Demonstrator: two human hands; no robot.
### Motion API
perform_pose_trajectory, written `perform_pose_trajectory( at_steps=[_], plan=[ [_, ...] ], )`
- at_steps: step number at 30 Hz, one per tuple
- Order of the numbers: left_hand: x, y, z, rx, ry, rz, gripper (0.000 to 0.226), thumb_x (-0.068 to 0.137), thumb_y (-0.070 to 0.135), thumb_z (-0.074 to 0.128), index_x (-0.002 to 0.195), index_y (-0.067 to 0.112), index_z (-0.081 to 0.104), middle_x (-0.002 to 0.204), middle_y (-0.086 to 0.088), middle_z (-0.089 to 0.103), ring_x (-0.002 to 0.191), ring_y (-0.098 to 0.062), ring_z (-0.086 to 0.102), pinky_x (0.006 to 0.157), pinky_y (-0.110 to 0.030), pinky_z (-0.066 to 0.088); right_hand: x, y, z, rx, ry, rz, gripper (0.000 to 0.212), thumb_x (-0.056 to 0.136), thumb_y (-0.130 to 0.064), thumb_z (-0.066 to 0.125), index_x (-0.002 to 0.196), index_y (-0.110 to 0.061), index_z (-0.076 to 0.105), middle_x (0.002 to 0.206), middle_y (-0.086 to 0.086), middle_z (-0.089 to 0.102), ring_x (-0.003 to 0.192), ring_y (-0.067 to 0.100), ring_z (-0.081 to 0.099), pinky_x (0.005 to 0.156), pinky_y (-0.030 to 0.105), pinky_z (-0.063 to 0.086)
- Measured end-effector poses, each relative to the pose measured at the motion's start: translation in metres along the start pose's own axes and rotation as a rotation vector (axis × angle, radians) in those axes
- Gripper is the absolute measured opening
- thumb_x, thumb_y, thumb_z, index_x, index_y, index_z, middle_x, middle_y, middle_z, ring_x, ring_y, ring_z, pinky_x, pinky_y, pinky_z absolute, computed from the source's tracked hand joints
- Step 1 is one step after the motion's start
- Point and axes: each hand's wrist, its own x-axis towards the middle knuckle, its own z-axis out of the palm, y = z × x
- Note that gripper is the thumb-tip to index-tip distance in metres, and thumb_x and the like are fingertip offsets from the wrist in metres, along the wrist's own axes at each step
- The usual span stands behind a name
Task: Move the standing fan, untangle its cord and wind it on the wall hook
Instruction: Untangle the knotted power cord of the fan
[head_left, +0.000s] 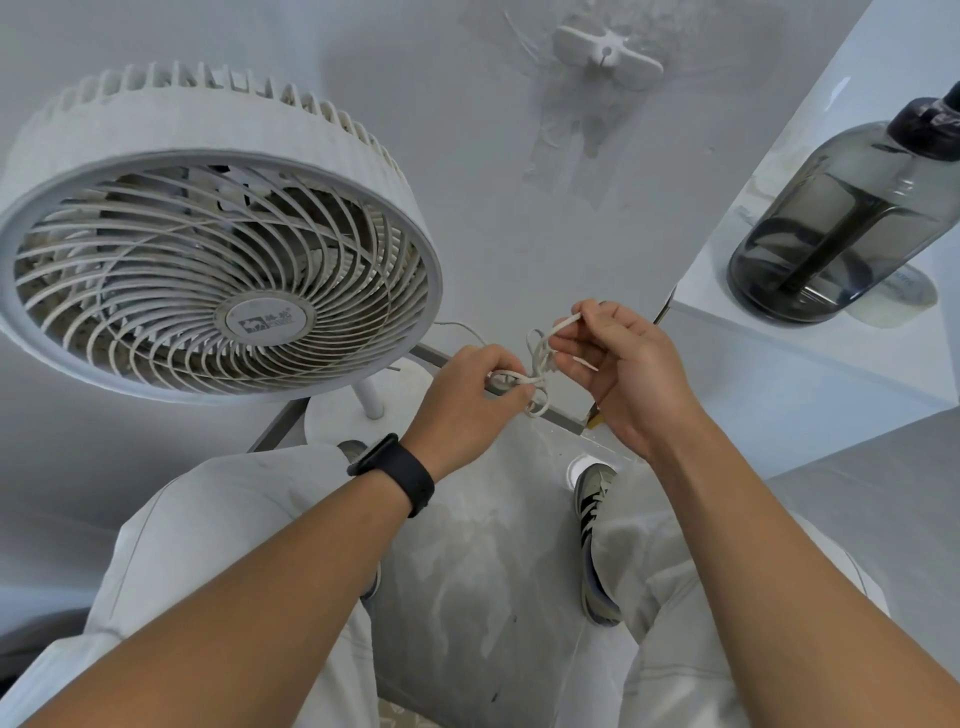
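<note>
So both hands are busy with the cord (537, 375) right in the middle of the view, in front of the person's knees. The left hand (470, 400) has its fingers curled around a small loop of the white cord, pinching it near the knot. The right hand (623, 366) is a bit higher and pinches another strand between thumb and fingertips, the rest of the fingers loosely bent. Between the two hands the cord is bunched into a tangle of a few loops, and a thin strand trails off left toward the fan.

The standing fan (208, 244) sits on the left, head tilted up toward the camera, grille pretty dusty, with its white pole and round base (363, 410) on the floor just beyond the left hand. The wall hook (605, 54) is up top on the white wall, well apart from the cord, nothing on it.

Off to the right there's a smoky grey water bottle (841, 208) standing on a white ledge (810, 343). Black wristband (397, 475) on the left wrist, light trousers, and a striped sneaker (595, 519) down on the grey floor.
</note>
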Motion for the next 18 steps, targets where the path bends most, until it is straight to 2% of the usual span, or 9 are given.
perform_pose_trajectory(
  at_steps=[4, 9, 11, 14, 18],
  plan=[
    [-0.001, 0.003, -0.003, -0.134, 0.018, 0.008, 0.012, 0.095, 0.031, 0.073, 0.094, 0.021, 0.068, 0.088, 0.009, 0.068, 0.077, -0.001, 0.058, 0.068, -0.014, 0.042, -0.001, 0.001, -0.003, -0.166, 0.138, -0.135, 0.010, 0.099, -0.020, 0.066, 0.104, -0.012, 0.068, 0.089, 0.001, 0.072, 0.086, 0.016, 0.069, 0.078, 0.030, 0.056],
    [-0.001, 0.010, -0.007, -0.220, 0.037, 0.073, 0.006, 0.098, 0.022, 0.070, 0.095, 0.019, 0.066, 0.083, 0.012, 0.065, 0.073, -0.001, 0.057, 0.070, -0.018, 0.044, 0.002, 0.005, -0.006, -0.473, 0.255, -0.249, 0.036, 0.093, -0.029, 0.073, 0.126, -0.030, 0.056, 0.109, -0.006, 0.072, 0.096, 0.021, 0.069, 0.085, 0.036, 0.060],
    [0.000, 0.010, -0.010, -0.265, 0.037, 0.092, 0.002, 0.101, 0.016, 0.065, 0.099, 0.016, 0.065, 0.083, 0.012, 0.064, 0.072, 0.002, 0.058, 0.072, -0.018, 0.044, 0.003, 0.007, -0.006, -0.508, 0.227, -0.262, 0.040, 0.093, -0.029, 0.073, 0.128, -0.032, 0.054, 0.112, -0.009, 0.073, 0.098, 0.022, 0.068, 0.090, 0.041, 0.059],
    [0.001, 0.008, -0.014, -0.301, 0.065, 0.120, 0.011, 0.105, 0.013, 0.057, 0.099, 0.021, 0.063, 0.081, 0.014, 0.064, 0.074, -0.001, 0.058, 0.073, -0.019, 0.047, 0.003, 0.010, -0.004, -0.596, 0.101, -0.275, 0.026, 0.097, -0.024, 0.069, 0.121, -0.030, 0.061, 0.109, -0.009, 0.075, 0.102, 0.014, 0.068, 0.097, 0.046, 0.054],
    [0.001, 0.006, -0.015, -0.359, 0.064, 0.128, 0.022, 0.106, 0.012, 0.052, 0.095, 0.029, 0.062, 0.077, 0.022, 0.063, 0.075, -0.001, 0.057, 0.072, -0.020, 0.047, -0.001, 0.016, 0.002, -0.662, -0.049, -0.288, 0.019, 0.099, -0.018, 0.065, 0.115, -0.029, 0.069, 0.106, -0.008, 0.076, 0.106, 0.013, 0.068, 0.096, 0.041, 0.053]
  ],
)
